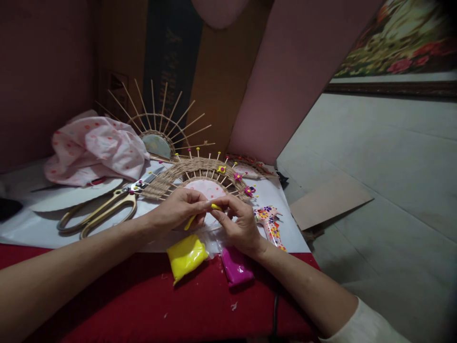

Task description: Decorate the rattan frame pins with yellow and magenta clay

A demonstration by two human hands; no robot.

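My left hand [183, 205] is closed, with a thin strip of yellow modelling clay [190, 222] hanging out below its fingers. Close by, my right hand [241, 224] pinches the yellow clay's other end, and the fingertips of both hands nearly meet. Part of the clay is hidden by the fingers. Just beyond them stands a woven twine fan-shaped piece [162, 180] on thin sticks, tipped with yellow and pink beads and decorated with small clay flowers [238, 176]. Below the hands lie a bag of yellow clay [187, 257] and a bag of magenta clay [236, 267].
Large scissors [103, 216] lie at the left beside a crumpled dotted pink cloth [96, 150]. A second stick fan [157, 124] leans against cardboard behind. To the right is a flower-patterned glue gun [271, 224]. White sheeting partly covers the red tabletop [132, 295].
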